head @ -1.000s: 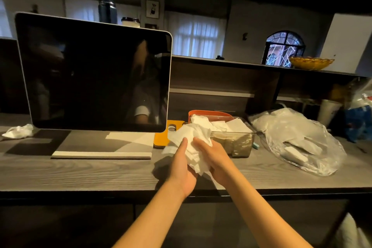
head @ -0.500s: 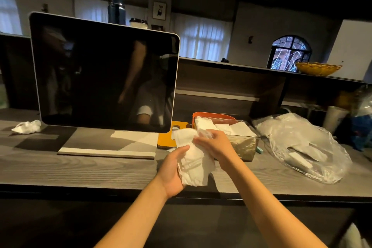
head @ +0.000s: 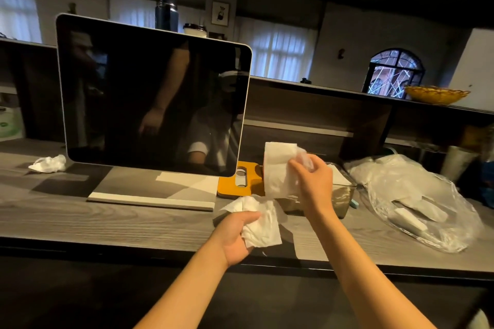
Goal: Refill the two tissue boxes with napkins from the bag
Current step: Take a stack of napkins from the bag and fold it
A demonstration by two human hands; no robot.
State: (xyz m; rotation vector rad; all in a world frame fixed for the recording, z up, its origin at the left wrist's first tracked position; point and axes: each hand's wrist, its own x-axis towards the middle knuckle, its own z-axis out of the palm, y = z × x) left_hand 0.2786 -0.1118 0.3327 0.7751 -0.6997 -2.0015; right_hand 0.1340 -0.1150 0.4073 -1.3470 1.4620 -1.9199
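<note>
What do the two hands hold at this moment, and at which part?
The right hand pinches a flat napkin at its right edge, raised above the clear box. The left hand grips a crumpled napkin at its left side.

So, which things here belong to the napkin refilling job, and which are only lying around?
Job:
napkins in left hand
napkin in right hand
clear tissue box
plastic bag

Lying about:
monitor
crumpled tissue
orange board
yellow bowl

White napkins [head: 279,168] above clear box [head: 343,196], bag [head: 417,195] beside
</note>
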